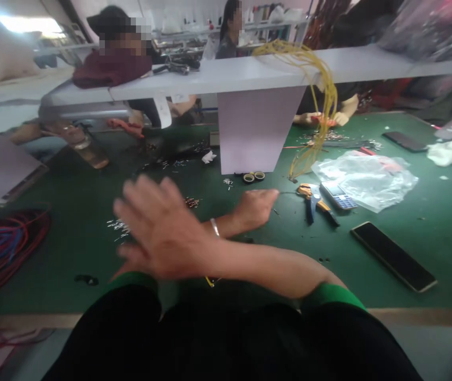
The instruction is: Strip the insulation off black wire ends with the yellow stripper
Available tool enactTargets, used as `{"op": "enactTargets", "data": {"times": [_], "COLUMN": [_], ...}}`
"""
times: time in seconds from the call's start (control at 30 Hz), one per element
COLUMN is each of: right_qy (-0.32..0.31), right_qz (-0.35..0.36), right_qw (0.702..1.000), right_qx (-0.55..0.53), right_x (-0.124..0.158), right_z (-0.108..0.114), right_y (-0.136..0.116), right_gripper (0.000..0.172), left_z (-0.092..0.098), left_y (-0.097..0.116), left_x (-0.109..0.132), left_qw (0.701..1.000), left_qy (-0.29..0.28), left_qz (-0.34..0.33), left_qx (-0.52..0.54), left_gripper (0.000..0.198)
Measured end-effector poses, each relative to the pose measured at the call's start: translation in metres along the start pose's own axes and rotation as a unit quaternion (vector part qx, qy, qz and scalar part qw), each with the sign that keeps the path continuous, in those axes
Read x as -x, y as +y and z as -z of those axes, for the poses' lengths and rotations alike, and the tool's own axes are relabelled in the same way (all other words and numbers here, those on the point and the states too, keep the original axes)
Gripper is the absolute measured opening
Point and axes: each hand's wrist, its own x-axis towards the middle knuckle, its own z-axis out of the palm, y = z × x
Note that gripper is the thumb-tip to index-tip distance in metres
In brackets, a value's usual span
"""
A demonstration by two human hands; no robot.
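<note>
My forearms cross over the green table. My right hand (162,230) reaches over to the left side, blurred, palm down with its fingers apart, above my left forearm and holding nothing. Beyond it my left hand (255,208) is closed near the middle of the table, below the purple upright panel. A thin dark strand (288,192) lies just right of its fingertips; what the fingers hold is hidden. Farther right are orange and blue-black pliers (312,201). Small silver terminals (118,227) lie left of my right hand, and copper-coloured pieces (192,202) beyond it.
Two tape rolls (253,177) stand by the panel (260,127). On the right are a calculator (339,196), clear plastic bag (372,177) and phone (392,256). Red and blue wire coils (7,246) lie left. Yellow wires (325,100) hang from the shelf (210,74). Other people's hands are across the table.
</note>
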Motion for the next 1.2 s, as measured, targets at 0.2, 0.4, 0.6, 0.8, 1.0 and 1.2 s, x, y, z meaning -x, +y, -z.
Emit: {"op": "enactTargets", "data": {"times": [0.2,0.4,0.6,0.8,1.0,1.2], "right_qy": [-0.142,-0.028,0.163,0.234,0.272,0.243], "right_qz": [0.022,-0.299,-0.402,-0.381,-0.382,-0.371], "right_qw": [0.941,0.857,0.702,0.687,0.678,0.679], "right_qx": [-0.306,-0.419,-0.565,-0.572,-0.566,-0.585], "right_x": [0.049,0.126,0.122,0.11,0.116,0.123], "right_z": [-0.017,-0.003,-0.004,-0.004,0.001,0.01], "right_y": [-0.005,0.039,0.075,0.077,0.085,0.087], "right_gripper": [0.027,0.014,0.028,0.024,0.021,0.02], "left_z": [0.026,0.102,0.092,0.079,0.093,0.109], "left_y": [-0.012,-0.012,0.012,0.015,0.016,-0.001], "left_x": [0.001,0.041,0.074,0.089,0.112,0.141], "left_qw": [0.998,0.948,0.923,0.919,0.941,0.955], "left_qy": [0.026,0.151,0.155,0.131,0.123,-0.061], "left_qz": [-0.044,0.098,0.07,0.084,0.078,0.062], "left_qx": [-0.023,0.264,0.345,0.362,0.307,0.285], "left_gripper": [0.014,0.014,0.012,0.014,0.015,0.009]}}
